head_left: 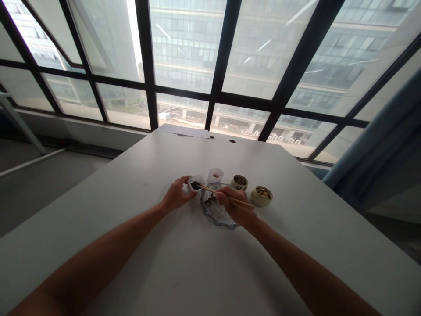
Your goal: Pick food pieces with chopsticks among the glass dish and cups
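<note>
- The left forearm reaches in from seven o'clock; the left hand (176, 193) curves thumb and fingers around a white cup (196, 179), at ten o'clock of a clear dish (219, 216).
- The right forearm enters from five o'clock; the right hand (234, 204) is closed around wooden chopsticks (208, 189), slanting toward ten o'clock, tips at the cup's dark contents. Whether they pinch a piece, I cannot tell.
- The dish rests on the surface (148, 267), its two o'clock side hidden by the right hand.
- The lettered cup (237, 187) at one o'clock is partly covered by that hand.
- The frame's lower edge cuts off both arms.
</note>
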The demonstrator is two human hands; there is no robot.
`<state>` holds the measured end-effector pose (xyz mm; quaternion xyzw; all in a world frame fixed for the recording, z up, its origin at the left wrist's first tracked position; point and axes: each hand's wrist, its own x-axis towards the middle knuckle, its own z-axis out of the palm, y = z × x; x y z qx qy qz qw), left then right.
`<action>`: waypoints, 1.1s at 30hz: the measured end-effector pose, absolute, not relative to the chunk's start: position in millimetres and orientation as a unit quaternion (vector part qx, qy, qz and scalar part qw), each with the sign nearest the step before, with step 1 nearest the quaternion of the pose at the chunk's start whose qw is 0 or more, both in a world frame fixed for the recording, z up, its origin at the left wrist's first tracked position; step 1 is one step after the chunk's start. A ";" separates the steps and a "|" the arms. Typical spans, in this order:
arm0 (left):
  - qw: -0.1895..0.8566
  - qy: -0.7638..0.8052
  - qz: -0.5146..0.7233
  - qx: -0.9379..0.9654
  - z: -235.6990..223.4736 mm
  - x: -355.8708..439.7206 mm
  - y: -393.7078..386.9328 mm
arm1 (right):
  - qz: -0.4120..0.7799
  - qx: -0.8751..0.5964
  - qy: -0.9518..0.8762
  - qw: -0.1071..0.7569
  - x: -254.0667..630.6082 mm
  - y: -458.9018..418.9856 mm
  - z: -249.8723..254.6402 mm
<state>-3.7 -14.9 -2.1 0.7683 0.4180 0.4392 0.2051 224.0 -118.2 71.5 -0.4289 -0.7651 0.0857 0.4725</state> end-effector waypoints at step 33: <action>0.214 0.429 0.419 0.771 0.9 -4.7 -15.8 | 0.249 -0.535 -0.506 0.630 263.3 -130.8 50.4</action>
